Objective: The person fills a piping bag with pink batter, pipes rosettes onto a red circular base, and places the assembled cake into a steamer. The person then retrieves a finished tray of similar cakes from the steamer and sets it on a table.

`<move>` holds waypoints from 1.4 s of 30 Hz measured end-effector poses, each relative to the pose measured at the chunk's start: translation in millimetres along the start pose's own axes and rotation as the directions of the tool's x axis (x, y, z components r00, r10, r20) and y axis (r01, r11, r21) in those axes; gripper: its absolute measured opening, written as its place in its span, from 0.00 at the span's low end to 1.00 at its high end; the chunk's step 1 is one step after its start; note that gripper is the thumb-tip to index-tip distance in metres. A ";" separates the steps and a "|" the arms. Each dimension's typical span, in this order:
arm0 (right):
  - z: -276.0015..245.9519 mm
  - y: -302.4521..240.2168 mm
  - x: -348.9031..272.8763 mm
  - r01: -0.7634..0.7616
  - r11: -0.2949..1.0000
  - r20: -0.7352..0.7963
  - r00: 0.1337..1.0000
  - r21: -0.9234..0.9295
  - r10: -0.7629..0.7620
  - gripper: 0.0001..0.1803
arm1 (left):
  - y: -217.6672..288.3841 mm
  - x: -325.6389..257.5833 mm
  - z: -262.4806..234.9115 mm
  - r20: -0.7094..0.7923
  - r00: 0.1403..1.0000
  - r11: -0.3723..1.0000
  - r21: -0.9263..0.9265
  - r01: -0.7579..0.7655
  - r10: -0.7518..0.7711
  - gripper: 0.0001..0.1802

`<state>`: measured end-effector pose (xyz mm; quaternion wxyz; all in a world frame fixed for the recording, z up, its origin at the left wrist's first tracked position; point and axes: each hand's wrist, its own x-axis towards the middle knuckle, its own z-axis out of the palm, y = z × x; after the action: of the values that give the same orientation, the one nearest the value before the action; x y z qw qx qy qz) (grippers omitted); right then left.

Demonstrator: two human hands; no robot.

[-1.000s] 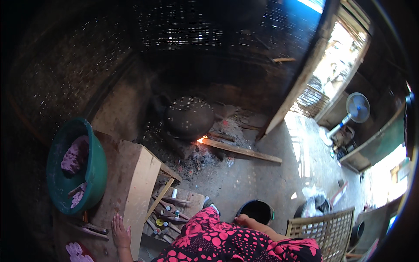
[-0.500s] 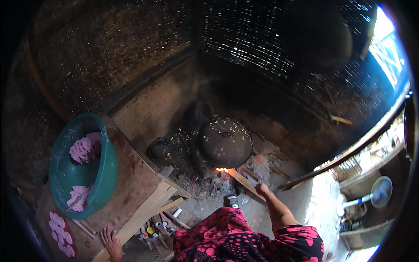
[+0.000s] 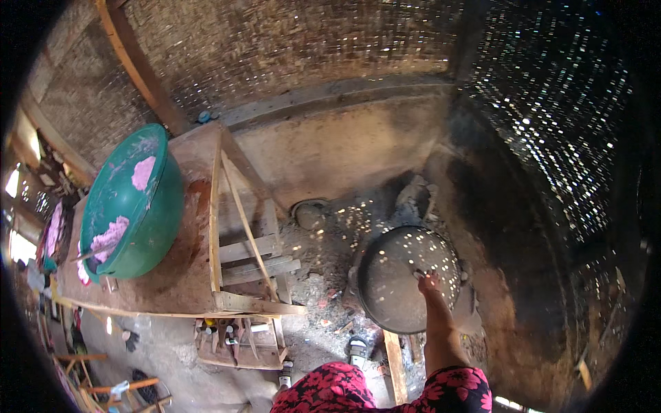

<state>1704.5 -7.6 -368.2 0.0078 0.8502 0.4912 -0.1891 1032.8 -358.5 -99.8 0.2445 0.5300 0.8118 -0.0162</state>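
Right hand [image 3: 429,282] on lid [image 3: 406,275] of black pot over fire; grip unclear, seems touching knob. Left hand unseen. Risk: burn from hot lid, lid slipping beside pot into ash.

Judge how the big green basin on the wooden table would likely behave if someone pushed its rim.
The green basin looks like thin plastic, so its wall would probably flex. It leans tilted on the wooden table, so a push may rock or tip it. The pink lumps inside would likely slide and add some weight.
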 end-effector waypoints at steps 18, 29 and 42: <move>25.3 46.8 56.8 0.250 0.894 -0.215 0.960 0.370 -0.180 0.11 | -8.4 -102.1 55.3 0.134 0.965 0.959 -0.148 0.242 -0.223 0.23; -305.7 -157.0 -185.2 0.528 0.292 -0.450 0.843 0.797 -0.295 0.13 | -61.8 -112.9 89.0 0.126 0.977 0.908 -0.364 0.208 -0.173 0.23; -427.5 -550.2 -389.6 0.654 -0.414 -0.773 0.569 0.633 -0.281 0.13 | -168.5 -151.1 125.8 0.092 0.978 0.816 -0.540 0.205 -0.185 0.23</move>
<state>1203.8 37.8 251.8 -0.7509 0.2582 0.5027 -0.3419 982.4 -596.9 -187.1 0.3970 0.3516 0.8281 0.1819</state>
